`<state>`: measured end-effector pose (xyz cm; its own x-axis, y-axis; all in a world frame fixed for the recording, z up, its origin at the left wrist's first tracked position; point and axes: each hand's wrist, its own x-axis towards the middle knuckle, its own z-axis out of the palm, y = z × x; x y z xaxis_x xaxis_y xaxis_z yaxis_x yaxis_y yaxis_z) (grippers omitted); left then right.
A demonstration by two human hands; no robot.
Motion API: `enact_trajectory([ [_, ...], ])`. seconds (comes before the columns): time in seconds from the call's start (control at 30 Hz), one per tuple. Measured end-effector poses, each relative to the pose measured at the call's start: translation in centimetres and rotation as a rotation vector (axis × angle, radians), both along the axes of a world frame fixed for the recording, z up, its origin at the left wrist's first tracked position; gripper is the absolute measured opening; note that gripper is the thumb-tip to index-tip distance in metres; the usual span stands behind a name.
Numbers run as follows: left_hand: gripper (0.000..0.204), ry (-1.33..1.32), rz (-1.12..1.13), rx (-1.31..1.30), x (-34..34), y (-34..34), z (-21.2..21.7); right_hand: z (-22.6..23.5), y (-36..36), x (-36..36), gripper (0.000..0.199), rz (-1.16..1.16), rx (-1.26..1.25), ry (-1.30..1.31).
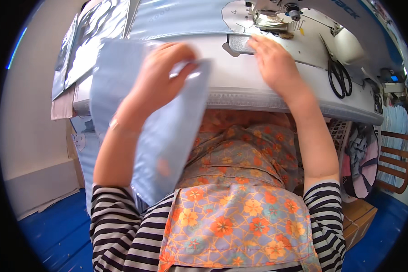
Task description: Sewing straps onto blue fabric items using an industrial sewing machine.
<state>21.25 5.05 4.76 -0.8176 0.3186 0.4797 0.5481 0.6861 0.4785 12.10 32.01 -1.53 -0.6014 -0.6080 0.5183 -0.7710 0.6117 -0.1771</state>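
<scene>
Evidently, in the head view, a light blue sheet [170, 136] is hanging left of centre in the frame, spreading behind and below the left hand [163, 75], with its upper right corner sitting just beside the thumb. The left fingers are curling toward the thumb, a gap showing between them; blur is softening the tips, so I cannot tell whether they are pinching the sheet or only touching it. A second light blue piece [181, 19] is lying on the worktop [235, 75] at the upper middle, reaching to the sewing machine [369, 36] at the upper right. Near its front edge, the fingers of the right hand [279, 65] are stretching out close together, their tips meeting the area of a metal plate [240, 44]; I cannot tell whether they are gripping anything. Black-handled scissors [337, 75] are lying farther right. The left forearm is covering part of the hanging sheet, and the top of the frame is cutting off the second piece and the machine.
</scene>
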Motion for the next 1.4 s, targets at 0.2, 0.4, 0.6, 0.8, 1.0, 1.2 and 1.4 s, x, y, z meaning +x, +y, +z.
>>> enact_trajectory([
  [0.2,0.014,0.027,0.104,-0.158,-9.9,6.4,-5.2,0.9,-0.3,9.1,0.048,0.151,-0.142,-0.123],
  [0.4,0.022,0.346,0.088,-0.36,-11.0,7.5,-5.6,-0.7,-1.3,10.2,0.039,0.062,-0.19,-0.042],
  [0.6,0.024,0.236,0.077,-0.362,-9.8,8.3,-5.8,-0.1,-0.4,9.5,0.039,0.066,-0.214,-0.114],
  [0.8,0.03,0.121,0.103,-0.384,-9.5,9.4,-5.2,-0.1,-0.1,9.1,0.037,0.055,-0.238,-0.127],
  [1.0,0.03,0.043,0.13,-0.352,-10.0,9.9,-5.4,0.4,0.4,7.9,0.037,0.053,-0.254,-0.163],
  [1.2,0.037,0.061,0.029,-0.204,-8.6,8.5,-5.2,0.6,0.7,8.4,0.036,-0.016,-0.258,-0.103],
  [1.4,0.042,-0.063,-0.057,-0.255,0.6,5.2,-4.0,-0.4,2.0,9.5,0.034,0.024,-0.23,-0.069],
])
